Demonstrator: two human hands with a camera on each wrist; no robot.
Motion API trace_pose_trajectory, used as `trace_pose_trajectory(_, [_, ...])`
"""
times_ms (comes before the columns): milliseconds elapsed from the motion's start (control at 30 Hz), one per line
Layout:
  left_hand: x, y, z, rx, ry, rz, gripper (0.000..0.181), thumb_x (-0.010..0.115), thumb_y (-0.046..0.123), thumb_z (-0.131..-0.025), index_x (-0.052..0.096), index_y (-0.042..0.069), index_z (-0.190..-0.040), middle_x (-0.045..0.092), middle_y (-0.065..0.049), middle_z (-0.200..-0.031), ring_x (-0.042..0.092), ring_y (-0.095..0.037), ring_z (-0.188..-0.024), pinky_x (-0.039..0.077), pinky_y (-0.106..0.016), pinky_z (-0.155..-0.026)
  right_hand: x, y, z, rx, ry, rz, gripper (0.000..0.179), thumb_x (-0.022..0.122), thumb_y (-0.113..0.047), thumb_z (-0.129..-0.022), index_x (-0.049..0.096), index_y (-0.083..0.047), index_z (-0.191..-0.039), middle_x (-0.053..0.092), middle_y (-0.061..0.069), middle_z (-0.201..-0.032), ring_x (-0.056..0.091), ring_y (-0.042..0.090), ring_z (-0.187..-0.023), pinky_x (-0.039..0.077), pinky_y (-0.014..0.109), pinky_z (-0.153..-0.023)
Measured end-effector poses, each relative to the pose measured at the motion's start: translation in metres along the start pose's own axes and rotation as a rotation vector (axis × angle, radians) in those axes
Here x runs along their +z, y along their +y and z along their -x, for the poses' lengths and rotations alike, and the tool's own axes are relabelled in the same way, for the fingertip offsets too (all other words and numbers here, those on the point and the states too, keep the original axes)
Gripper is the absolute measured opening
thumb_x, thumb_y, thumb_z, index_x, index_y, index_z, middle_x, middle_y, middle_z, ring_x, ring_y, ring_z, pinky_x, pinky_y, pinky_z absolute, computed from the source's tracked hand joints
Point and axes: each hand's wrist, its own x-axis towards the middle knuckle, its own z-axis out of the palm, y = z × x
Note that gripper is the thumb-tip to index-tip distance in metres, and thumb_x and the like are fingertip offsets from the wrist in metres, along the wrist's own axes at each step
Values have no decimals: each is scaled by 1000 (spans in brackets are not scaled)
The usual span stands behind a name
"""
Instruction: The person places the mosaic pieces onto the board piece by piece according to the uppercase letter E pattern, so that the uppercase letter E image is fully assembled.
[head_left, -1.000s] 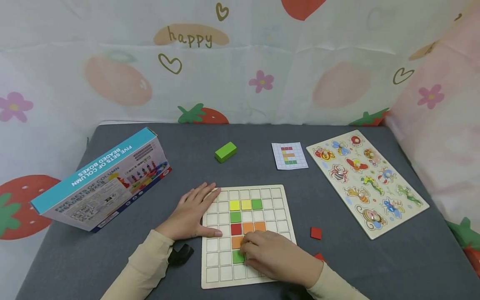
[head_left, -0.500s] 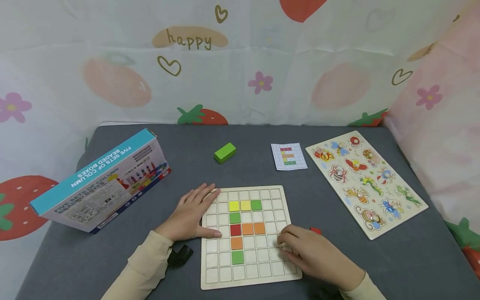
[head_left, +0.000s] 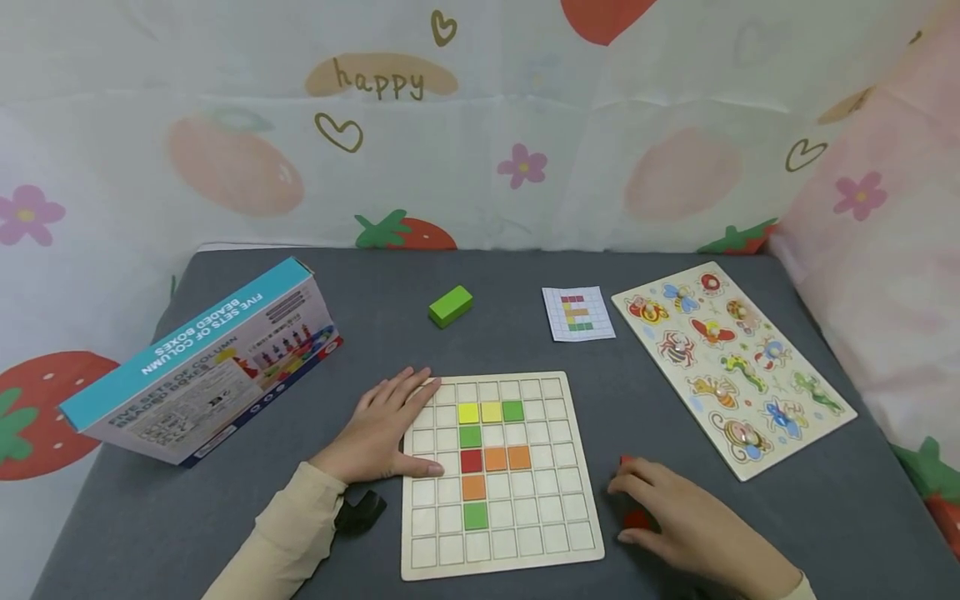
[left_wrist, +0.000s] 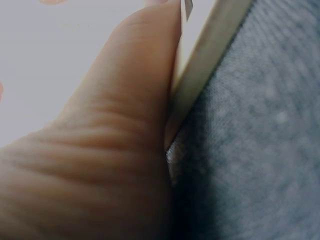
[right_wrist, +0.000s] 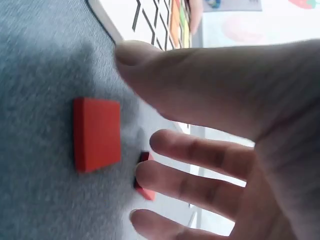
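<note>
My left hand (head_left: 381, 433) rests spread at the left edge of a white grid board (head_left: 527, 510), its thumb lying on the board. Colored square tiles sit in the grid: yellow (head_left: 468, 412), green (head_left: 476, 515), red (head_left: 471, 460) and orange (head_left: 497, 457). To the right of the board, my right hand (head_left: 686, 517) hovers with thumb and fingers apart and holds nothing. A red tile (right_wrist: 100, 135) lies on the cloth below the gap between thumb and fingers in the right wrist view. Another red tile (right_wrist: 146, 193) is partly hidden behind the fingertips.
A small card with a colored grid pattern (head_left: 579, 314) lies behind the board. Left of it is a green block (head_left: 451, 306). A blue-topped box (head_left: 217, 367) stands at left, and a board of insect pictures (head_left: 731, 367) lies at right.
My right hand has left the tiles on the board and moved right, over the red tiles on the cloth, its fingers spreading. My left hand has stayed in place.
</note>
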Motion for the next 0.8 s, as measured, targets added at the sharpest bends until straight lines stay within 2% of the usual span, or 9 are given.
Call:
trace_pose_trajectory(167, [-1, 0, 0, -11, -10, 2, 113, 70, 68, -70, 16, 18, -155, 12, -5, -161, 6, -28, -148, 9, -56, -114, -3, 4, 7, 27, -61, -26, 45, 80, -31, -77, 59, -25, -116, 51, -10, -116, 52, 7, -98, 52, 28, -75])
trace_pose_trajectory(300, [1, -1, -1, -15, -9, -9, 113, 70, 69, -70, 16, 19, -155, 12, -5, -161, 5, -28, -148, 9, -56, -114, -1, 6, 10, 36, -63, -29, 42, 81, -21, -76, 60, -23, -112, 51, -10, -111, 52, 5, -95, 52, 26, -73])
trace_pose_trajectory(467, [1, -2, -1, -14, -9, -14, 113, 69, 71, -70, 16, 19, -155, 12, -5, -161, 5, -28, -148, 9, -56, -114, 1, 9, 9, 28, -15, -25, 36, 80, -12, -75, 61, -22, -105, 52, -11, -102, 52, 1, -85, 50, 24, -67])
trace_pose_trajectory(700, [0, -1, -1, -15, -9, -7, 113, 70, 69, -69, 17, 19, -155, 13, -5, -161, 6, -28, -148, 10, -57, -114, 7, 8, 3, -34, 107, 10, 31, 81, -15, -76, 61, -21, -99, 51, -13, -92, 48, -2, -75, 45, 17, -61])
trace_pose_trajectory(800, [0, 0, 0, -15, -8, -5, 113, 71, 68, -70, 17, 18, -155, 13, -5, -161, 6, -28, -148, 10, -57, -114, 7, 7, 0, -37, 131, 38, 31, 81, -16, -76, 62, -20, -101, 51, -13, -92, 48, -2, -75, 45, 17, -62])
